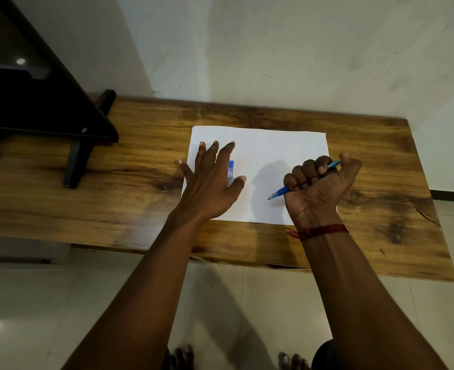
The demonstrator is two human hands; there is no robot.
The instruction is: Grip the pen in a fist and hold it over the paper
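A white sheet of paper [274, 150] lies flat on a wooden table [129, 182]. My left hand [210, 182] rests flat on the sheet's left part with fingers spread straight. Under its fingers lies a small blue and white object [230, 170], mostly hidden. My right hand [319, 188] grips a blue pen [282, 192] in a closed fist over the sheet's right part. The pen's tip points down and left, close to the paper. A red thread is tied round my right wrist.
A black stand [81, 145] with slanted legs sits on the table's left end. A pale wall rises right behind the table. Light floor tiles [220, 303] show below the near edge, with my feet at the bottom.
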